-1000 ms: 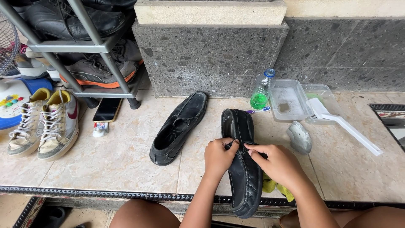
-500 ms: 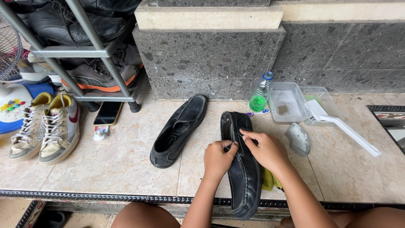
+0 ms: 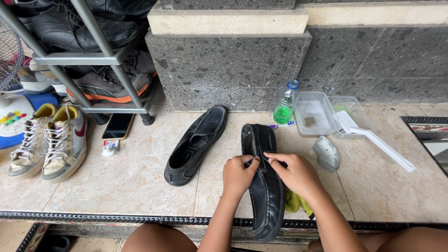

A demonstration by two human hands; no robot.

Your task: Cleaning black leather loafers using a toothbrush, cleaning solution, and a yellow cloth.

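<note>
A black leather loafer [image 3: 265,186] lies lengthwise on the tiled ledge, its toe towards me. My left hand [image 3: 238,175] pinches the top of its vamp from the left. On the right side my right hand [image 3: 294,172] grips the same spot, fingertips meeting the left hand's over the shoe's opening. The second black loafer [image 3: 196,144] rests apart to the left, angled, untouched. A yellow-green cloth [image 3: 295,203] peeks out under my right wrist.
Behind the shoe stand a small bottle with green liquid [image 3: 284,107], clear plastic tubs [image 3: 317,114], a white brush [image 3: 373,140] and a grey shoe tree [image 3: 325,153]. A phone [image 3: 117,126], white-yellow sneakers [image 3: 49,142] and a metal shoe rack [image 3: 88,56] are at left. A stone pillar [image 3: 228,60] rises behind.
Both hands have shifted slightly up the loafer towards its opening, and the right hand's fingers now meet the left's on the vamp. The shoe has barely moved.
</note>
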